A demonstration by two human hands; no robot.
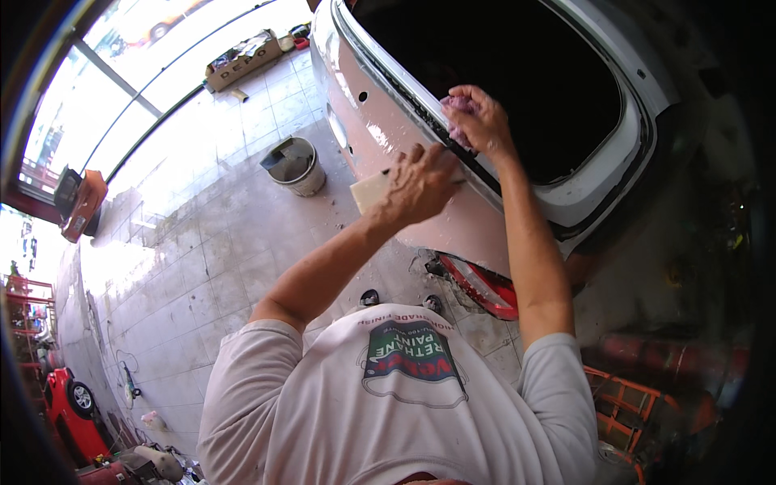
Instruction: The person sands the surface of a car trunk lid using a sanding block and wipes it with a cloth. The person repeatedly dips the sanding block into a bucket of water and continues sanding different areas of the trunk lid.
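Note:
A car body panel (386, 121) coated in dull pink primer curves away in front of me, with wet shiny patches and small round holes in it. My left hand (420, 184) lies over a cream rectangular pad (369, 192) and presses it against the panel; its fingers are partly blurred. Farther up and to the right, my right hand (482, 125) grips a crumpled pinkish-purple cloth (461, 105) at the edge beside the dark window opening (533, 73). The cloth is partly hidden by the fingers.
A grey bucket (305, 174) stands on the wet tiled floor (194, 250) left of the panel. Farther off is a cardboard box (245, 61) of items. A red lamp-like part (485, 289) sits below the panel. Orange metal frames (626, 404) stand at the lower right.

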